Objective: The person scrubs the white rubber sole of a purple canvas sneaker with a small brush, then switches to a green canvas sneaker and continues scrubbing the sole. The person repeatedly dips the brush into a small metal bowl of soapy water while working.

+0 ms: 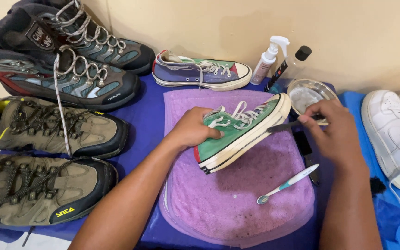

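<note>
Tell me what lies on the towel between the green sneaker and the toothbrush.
Nothing: in the head view, the stretch of purple towel between the green sneaker and the toothbrush is bare cloth, with only a few small dark specks lower down.

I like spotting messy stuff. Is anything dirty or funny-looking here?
Yes. The purple towel has small dark specks near its front edge, like dirt. The green sneaker is tipped on its side in the left hand, while its matching sneaker stands upright behind.
</note>
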